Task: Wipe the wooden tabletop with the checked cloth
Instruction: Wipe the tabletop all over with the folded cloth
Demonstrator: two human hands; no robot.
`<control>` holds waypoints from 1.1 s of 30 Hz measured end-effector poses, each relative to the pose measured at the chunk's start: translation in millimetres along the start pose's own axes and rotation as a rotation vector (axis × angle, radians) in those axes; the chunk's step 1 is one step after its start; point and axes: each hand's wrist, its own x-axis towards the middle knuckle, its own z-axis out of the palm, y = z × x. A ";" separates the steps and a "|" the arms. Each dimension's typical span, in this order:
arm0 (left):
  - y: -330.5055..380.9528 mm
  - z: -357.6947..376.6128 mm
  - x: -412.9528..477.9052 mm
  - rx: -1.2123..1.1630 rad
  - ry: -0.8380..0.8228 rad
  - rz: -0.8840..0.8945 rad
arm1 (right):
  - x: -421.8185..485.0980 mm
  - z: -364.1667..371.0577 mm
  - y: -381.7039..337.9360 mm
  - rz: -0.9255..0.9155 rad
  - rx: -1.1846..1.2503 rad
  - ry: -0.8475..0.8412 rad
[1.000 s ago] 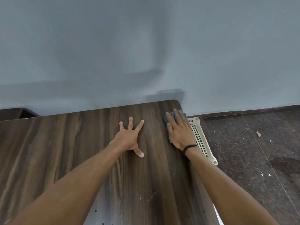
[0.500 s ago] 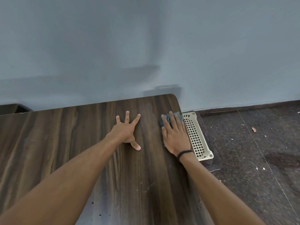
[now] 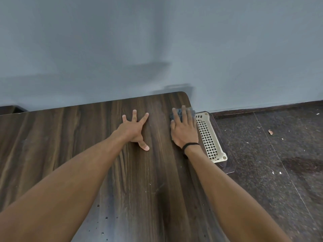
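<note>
The dark wooden tabletop (image 3: 87,145) fills the lower left of the view, its far right corner against the wall. My right hand (image 3: 184,131) lies flat on the dark checked cloth (image 3: 175,116) near the table's right edge, fingers straight and pressing it down; only the cloth's far end shows past my fingertips. My left hand (image 3: 134,130) rests flat on the bare wood to the left of it, fingers spread wide, holding nothing.
A cream perforated plastic basket (image 3: 208,137) stands on the floor right beside the table's right edge, on a dark base. The grey wall (image 3: 157,49) runs along the table's far edge. Dark speckled floor (image 3: 271,163) with small bits of litter lies to the right.
My right hand has slid the cloth a little farther toward the table's far right corner. The left hand stays spread on the wood; the view has shifted slightly.
</note>
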 end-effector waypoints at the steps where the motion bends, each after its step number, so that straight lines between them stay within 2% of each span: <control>1: 0.3 1.8 0.0 0.005 0.006 0.004 | -10.7 5.6 0.2 -0.086 0.016 -0.003; 3: -0.1 4.3 -0.7 0.016 0.027 0.004 | -32.5 6.5 17.1 -0.163 0.044 -0.023; 7: -3.6 0.8 0.0 0.010 0.035 0.003 | -10.6 -0.8 12.9 0.072 0.020 0.029; 11: -3.3 5.5 1.5 0.011 0.040 0.025 | -49.1 9.6 18.4 -0.130 0.041 0.003; 12: -4.0 5.6 1.4 0.010 0.046 0.026 | -52.9 5.5 28.1 -0.103 0.028 0.009; 15: -6.4 1.2 1.6 0.015 0.035 0.015 | -37.8 -4.1 26.3 0.137 0.060 0.040; 16: -6.3 1.7 1.6 0.012 0.026 0.013 | -43.3 -1.8 18.8 0.118 0.027 0.031; 19: -5.9 6.0 2.5 0.027 0.032 0.021 | -81.4 7.2 24.6 -0.108 0.015 0.040; 24: -3.7 -0.5 -2.7 0.028 0.030 0.004 | -55.5 4.4 16.0 0.087 -0.020 0.025; 27: 4.4 3.5 -13.1 0.022 0.053 -0.004 | -75.9 13.6 12.8 -0.071 0.038 0.044; 30: 28.8 18.0 -31.4 0.053 0.091 -0.010 | -86.4 11.6 15.4 -0.020 0.020 0.065; 33: 51.9 41.0 -49.5 -0.007 -0.041 -0.068 | -89.7 10.7 5.6 -0.004 -0.013 0.034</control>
